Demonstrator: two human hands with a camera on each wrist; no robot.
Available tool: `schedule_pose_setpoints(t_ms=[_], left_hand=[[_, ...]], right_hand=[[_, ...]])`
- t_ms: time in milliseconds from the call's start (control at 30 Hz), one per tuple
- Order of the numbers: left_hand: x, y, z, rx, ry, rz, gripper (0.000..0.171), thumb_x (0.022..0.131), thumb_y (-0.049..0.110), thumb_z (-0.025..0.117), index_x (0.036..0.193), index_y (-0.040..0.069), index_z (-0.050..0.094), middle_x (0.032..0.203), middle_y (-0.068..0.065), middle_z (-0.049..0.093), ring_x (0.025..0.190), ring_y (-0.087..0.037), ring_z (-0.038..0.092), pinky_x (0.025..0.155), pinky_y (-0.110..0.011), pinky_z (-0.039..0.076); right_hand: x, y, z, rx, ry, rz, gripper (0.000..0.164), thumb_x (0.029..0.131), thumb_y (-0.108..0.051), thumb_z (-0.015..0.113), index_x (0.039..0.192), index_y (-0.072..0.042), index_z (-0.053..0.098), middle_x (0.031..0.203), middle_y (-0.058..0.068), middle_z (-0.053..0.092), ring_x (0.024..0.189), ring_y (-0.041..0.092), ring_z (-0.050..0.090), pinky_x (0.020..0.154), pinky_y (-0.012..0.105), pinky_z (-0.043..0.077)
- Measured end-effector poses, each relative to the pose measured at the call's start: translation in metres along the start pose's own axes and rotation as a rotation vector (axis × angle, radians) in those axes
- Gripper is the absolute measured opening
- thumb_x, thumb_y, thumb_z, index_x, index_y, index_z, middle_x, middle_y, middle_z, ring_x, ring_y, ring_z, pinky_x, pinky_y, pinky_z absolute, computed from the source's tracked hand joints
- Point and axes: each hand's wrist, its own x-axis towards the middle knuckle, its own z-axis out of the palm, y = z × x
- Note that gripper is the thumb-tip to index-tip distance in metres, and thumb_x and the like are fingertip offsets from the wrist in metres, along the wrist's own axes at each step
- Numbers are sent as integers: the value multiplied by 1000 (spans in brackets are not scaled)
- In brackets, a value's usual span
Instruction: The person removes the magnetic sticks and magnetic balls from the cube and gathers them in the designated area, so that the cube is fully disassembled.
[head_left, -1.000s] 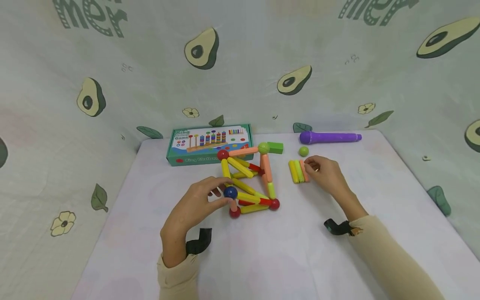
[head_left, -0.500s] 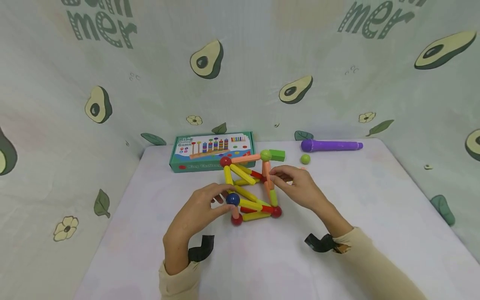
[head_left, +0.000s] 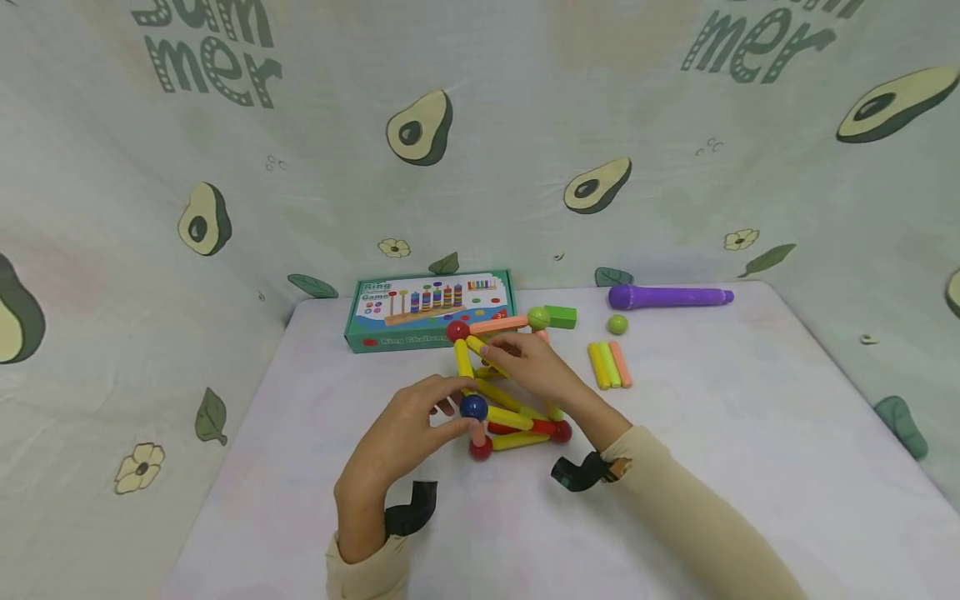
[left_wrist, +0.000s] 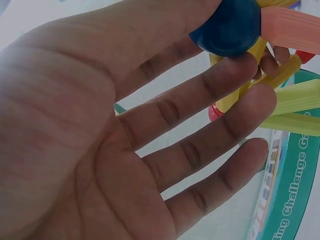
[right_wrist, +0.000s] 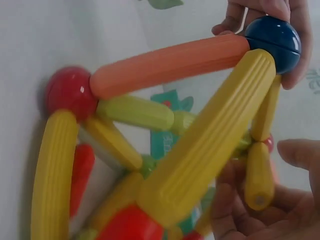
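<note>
A frame of magnetic sticks and balls stands on the table. My left hand (head_left: 405,429) pinches the blue ball (head_left: 473,407) at its near upper corner, thumb on one side and fingers on the other; the lower fingers spread loosely in the left wrist view. My right hand (head_left: 536,362) reaches over the frame, thumb and fingers around a yellow stick (right_wrist: 259,185) that slopes from the upper red ball (head_left: 457,331). That stick's end shows bare in the right wrist view. A salmon stick (right_wrist: 170,65) joins the blue ball to a lower red ball (right_wrist: 72,94).
Behind the frame lies a green game box (head_left: 397,340). To the right are a green block (head_left: 561,317), a loose green ball (head_left: 618,324) and a purple microphone-shaped toy (head_left: 671,297). Yellow, lime and salmon sticks (head_left: 610,365) lie side by side below the ball.
My right hand has moved left from the loose sticks, past the frame's right side, to the yellow stick under the upper red ball. My left hand stays on the blue ball.
</note>
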Motion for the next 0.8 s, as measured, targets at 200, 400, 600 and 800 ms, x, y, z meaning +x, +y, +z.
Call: schedule_pose_setpoints(t_ms=[200,400,600,800], left_hand=[[0,-1,1,0,-3,-15,45,88,32,78,130,23,66,117,11,64,97,-12,59,84,-34,52],[2,-1,1,-9,6,12,45,88,30,79,131,24,66,113,11,64,96,-12,59,84,-37,53],[3,-1,2,-1,15,14,48,88,29,79,133,23,64,117,8,64,97,-14,60,84,-37,54],[1,-2,-1,-20,7,-9,49,88,31,78,134,25,63,121,9,63,99,-15,61,85,-37,53]], right_hand=[[10,4,11,304,10,115,33,100,-41,61,109,-11,71,105,17,65,106,33,59,102,50,45],[7,10,13,289,12,84,34,103,-35,56,122,-12,71,115,13,65,111,33,61,104,50,44],[-5,14,7,213,10,64,41,103,-40,55,137,-17,63,120,14,65,113,38,59,99,48,47],[-20,16,-8,162,63,72,37,101,-41,58,125,-14,68,100,10,70,101,35,61,77,31,48]])
